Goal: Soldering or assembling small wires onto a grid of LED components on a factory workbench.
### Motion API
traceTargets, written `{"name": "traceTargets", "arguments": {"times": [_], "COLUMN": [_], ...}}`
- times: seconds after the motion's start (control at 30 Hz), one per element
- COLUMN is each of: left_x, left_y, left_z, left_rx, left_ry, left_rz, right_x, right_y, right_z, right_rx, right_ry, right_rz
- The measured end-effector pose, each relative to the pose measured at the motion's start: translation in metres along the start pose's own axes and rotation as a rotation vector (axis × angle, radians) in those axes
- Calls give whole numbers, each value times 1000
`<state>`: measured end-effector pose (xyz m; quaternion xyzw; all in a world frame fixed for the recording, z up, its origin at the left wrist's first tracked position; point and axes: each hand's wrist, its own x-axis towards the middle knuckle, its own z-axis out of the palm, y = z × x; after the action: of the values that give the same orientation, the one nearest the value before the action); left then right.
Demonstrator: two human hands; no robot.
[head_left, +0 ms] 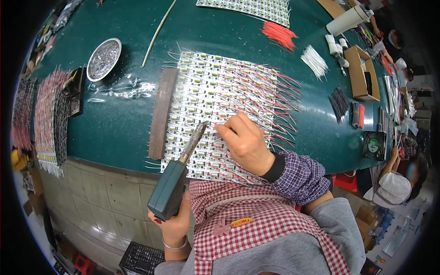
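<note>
One grey shirt [279, 251] (one soldering gun [168, 189])

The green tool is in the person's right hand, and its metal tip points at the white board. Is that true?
Not quite: the head view shows the green tool in the left hand. Its metal tip points at the white board.
</note>
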<state>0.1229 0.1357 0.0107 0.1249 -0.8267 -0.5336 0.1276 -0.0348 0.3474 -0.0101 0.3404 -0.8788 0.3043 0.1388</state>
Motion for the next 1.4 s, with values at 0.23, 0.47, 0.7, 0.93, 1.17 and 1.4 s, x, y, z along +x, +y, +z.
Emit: {"name": "traceTargets", "arguments": {"times": [0.23, 0.47, 0.7, 0.93, 1.17, 1.4], "left_x": [-6, -8, -12, -5, 2, -14], "left_y": [0, 14, 9, 12, 19, 7], "left_z": [-2, -3, -1, -2, -5, -5], "left_rx": [-3, -108, -4, -123, -56, -80], "left_ry": [13, 109, 101, -26, -73, 60], "left_rz": [-72, -269, -91, -175, -139, -200], "right_x": [-3, 1, -8, -11, -12, -12], "right_y": [-5, -23, -17, -17, -18, -18], "right_z": [-7, -17, 3, 2, 2, 2], "right_rx": [-35, 35, 45, -1, -9, -7], "right_ry": [53, 111, 81, 1, -16, -19], "right_rz": [4, 6, 33, 33, 27, 23]}}
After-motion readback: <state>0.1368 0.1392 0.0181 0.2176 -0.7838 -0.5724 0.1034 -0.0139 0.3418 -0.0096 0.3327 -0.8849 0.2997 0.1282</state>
